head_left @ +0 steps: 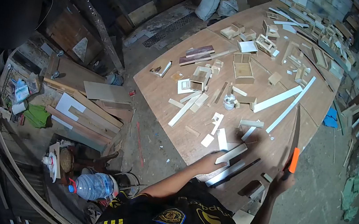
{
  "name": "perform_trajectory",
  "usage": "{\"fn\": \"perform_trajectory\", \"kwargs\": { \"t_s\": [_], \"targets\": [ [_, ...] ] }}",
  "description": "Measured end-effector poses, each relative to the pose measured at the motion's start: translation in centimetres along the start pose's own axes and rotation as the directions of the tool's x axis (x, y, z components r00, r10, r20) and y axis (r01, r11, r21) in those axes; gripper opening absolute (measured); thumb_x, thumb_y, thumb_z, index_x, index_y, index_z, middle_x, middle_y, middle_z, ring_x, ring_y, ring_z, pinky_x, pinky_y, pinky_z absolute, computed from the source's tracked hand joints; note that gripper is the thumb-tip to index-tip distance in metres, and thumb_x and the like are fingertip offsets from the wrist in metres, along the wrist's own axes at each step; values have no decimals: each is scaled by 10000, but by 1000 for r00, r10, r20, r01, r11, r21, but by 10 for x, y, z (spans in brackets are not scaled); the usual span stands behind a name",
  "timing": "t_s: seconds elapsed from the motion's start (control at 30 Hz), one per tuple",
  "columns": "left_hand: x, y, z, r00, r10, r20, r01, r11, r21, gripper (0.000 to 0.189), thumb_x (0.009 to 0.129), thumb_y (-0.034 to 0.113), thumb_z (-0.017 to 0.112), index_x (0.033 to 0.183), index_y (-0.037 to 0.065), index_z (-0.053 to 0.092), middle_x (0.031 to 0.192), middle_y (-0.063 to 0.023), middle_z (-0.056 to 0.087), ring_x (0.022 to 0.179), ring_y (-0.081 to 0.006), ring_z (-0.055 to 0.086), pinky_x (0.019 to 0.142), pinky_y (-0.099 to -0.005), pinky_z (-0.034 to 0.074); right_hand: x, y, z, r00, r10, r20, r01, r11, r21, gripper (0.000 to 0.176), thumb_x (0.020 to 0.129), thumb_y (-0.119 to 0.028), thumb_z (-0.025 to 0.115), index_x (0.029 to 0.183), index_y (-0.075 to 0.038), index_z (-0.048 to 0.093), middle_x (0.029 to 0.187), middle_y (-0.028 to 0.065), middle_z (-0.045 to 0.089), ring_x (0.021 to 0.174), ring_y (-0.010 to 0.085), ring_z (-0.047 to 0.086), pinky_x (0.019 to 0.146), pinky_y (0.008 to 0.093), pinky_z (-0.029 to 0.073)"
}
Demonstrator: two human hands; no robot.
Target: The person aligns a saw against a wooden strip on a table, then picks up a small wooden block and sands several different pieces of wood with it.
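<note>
The left hand (pixel 210 163) grips a pale, flat wooden strip (pixel 233 153) pointing toward two o'clock; the right hand (pixel 283 184) clasps an orange-and-black-handled saw (pixel 293 159), blade toward twelve.

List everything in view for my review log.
Handsaw: one, orange-and-black handle, lower right.
Narrow wooden strip: one, pale, lower centre.
Tabletop: one, brown, ahead.
Small wooden boxes: several, pale, on tabletop.
Long strips: two, white, tabletop's right part.
Wood offcuts: many, mostly pale, across tabletop.
Small container: one, white, mid-tabletop.
Large water bottle: one, bluish clear, lower left.
Sack: one, white, beyond tabletop.
Dark edges: too dim to itemise.
Shirt: one, black and yellow, bottom.
Left hand: one, bare, holding narrow strip.
Right hand: one, bare, gripping handsaw.
</note>
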State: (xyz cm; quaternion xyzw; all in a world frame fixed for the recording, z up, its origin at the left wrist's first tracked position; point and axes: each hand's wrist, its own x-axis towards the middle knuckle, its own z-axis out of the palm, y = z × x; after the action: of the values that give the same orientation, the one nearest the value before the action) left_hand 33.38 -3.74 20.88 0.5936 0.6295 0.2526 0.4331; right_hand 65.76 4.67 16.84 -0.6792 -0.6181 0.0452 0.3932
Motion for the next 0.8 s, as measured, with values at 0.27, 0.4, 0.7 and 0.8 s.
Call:
{"fn": "perform_trajectory", "kwargs": {
  "t_s": [0.27, 0.4, 0.7, 0.8],
  "targets": [
    [0, -11, 4, 1000, -16, -4, 17, 1000, 15, 552, 901, 382, 611, 1268, 10, 435, 1131, -253, 592, 1040, -383, 595, 871, -416, 467, -37, -22, -76, 971, 226, -76, -173, 888, 426, 186, 949, -161, 557, 996, 19, 557, 836, 30, 558, 774, 134, 546, 670, 288, 449],
    [4, -1, 3, 998, 32, 57, -33, 999, 18, 511, 881, 364, 639, 1242, 34, 491, 1131, -242, 592, 1027, -382, 597, 875, -415, 465, -17, -50, -99, 946, 319, 55, -287, 749, 597, 233, 967, -239, 532, 823, -59, 494, 625, -28, 460, 540, 71, 438, 507, 232, 356],
    [-16, -8, 3, 999, 29, 41, -30, 1000, 10, 413, 881, 319, 637, 1167, 48, 514, 1043, -215, 615, 954, -350, 621, 821, -404, 475, -45, -41, -98, 898, 413, 153, -384, 564, 732, 248, 964, -231, 549, 772, -100, 464, 565, -51, 393, 437, 27, 328, 392, 219, 225],
    [-19, -8, 2, 995, -66, 75, 66, 998, 0, 393, 885, 309, 627, 1134, 30, 504, 1010, -213, 617, 952, -357, 615, 812, -405, 472, -60, -28, -90, 903, 406, 139, -356, 528, 771, 239, 957, -203, 561, 768, -99, 460, 565, -50, 387, 429, 34, 320, 397, 220, 216]
  ]
}}
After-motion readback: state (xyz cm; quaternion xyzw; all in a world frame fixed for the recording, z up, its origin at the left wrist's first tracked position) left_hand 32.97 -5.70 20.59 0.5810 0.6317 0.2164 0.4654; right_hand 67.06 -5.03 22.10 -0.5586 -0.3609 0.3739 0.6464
